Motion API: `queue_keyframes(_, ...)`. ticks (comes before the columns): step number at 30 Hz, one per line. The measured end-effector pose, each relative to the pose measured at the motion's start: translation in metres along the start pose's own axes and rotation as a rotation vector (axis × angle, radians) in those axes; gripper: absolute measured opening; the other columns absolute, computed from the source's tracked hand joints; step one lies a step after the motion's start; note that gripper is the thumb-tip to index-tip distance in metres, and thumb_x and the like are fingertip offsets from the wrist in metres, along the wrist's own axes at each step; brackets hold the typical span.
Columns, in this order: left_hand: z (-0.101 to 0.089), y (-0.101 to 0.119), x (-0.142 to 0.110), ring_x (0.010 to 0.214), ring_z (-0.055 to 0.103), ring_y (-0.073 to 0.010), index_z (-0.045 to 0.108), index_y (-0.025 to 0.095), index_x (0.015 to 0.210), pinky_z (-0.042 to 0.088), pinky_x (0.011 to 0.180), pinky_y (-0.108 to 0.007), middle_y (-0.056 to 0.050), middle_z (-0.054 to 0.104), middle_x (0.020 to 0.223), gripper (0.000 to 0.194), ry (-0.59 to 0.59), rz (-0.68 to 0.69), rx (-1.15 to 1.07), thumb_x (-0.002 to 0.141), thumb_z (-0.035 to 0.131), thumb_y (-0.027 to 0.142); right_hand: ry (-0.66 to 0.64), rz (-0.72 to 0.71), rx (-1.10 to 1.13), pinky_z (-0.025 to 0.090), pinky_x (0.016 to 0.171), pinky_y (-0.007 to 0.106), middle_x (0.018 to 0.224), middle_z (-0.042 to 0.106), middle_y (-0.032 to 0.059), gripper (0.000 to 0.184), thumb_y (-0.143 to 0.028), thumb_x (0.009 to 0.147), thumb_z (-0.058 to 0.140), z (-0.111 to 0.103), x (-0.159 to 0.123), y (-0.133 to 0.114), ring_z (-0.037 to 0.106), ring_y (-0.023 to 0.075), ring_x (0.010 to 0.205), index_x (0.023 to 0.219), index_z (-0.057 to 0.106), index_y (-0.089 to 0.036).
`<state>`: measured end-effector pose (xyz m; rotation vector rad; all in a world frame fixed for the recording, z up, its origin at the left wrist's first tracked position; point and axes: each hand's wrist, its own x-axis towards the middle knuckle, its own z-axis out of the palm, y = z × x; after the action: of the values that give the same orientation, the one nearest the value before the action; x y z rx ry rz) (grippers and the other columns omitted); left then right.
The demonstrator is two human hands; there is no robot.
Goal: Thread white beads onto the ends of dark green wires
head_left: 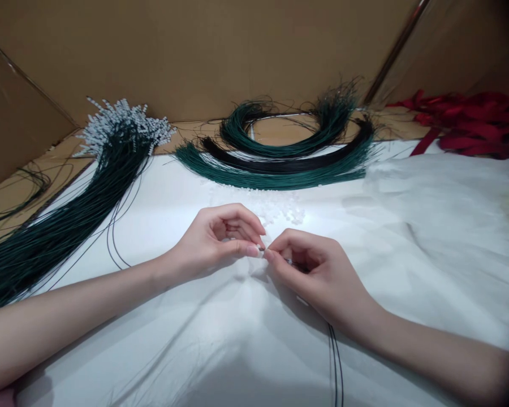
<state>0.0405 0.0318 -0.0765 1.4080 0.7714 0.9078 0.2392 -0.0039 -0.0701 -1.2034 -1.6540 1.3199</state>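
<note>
At the back, a tall brown cardboard wall (195, 56), with a flat white work surface (161, 356) in front. Down the left edge of the surface, a thick sheaf of dark green wires (68, 232), ending over the far left corner in a cluster of white beaded tips (123, 121). Across the right side, a crumpled translucent plastic sheet (458, 220). Along the far edge, curved wire bundles: a green rear arc (280, 148) partly beyond the edge, a black middle arc (280, 165), a green front arc (280, 179). At the far right corner, a loose pile of deep red ribbons (479, 127).

Well inside the edges, the left bare hand (207, 243) and the right bare hand (324, 271), almost meeting at the fingertips. Just beyond, a scattered heap of tiny white beads (286, 209). Under the right hand, thin dark wires (334, 362), trailing to the near edge, apparently from that hand's thumb-and-forefinger pinch. Between the hands, a tiny white-and-dark piece (261, 251), long axis seemingly left to right, right fingertips nearest. Left thumb also close against the piece, forefinger lifted clear; gripping or merely touching, cannot tell.
</note>
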Motion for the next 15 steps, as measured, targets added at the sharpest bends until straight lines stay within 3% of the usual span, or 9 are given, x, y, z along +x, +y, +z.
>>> queue_keyframes(15,-0.0022,-0.0004,-0.0009,0.073,0.072,-0.0083,0.071,0.016,0.089,0.056,0.07,-0.013,0.0,0.075,0.078,0.017,-0.034,-0.014,-0.009,0.076,0.08,0.009,0.021,-0.012,0.021,0.025,0.048,0.025,0.058,0.043,-0.0043,0.018,-0.024,0.086,0.06,0.0004,-0.001,0.0,0.034,0.0088,0.053,0.069,0.06,-0.017)
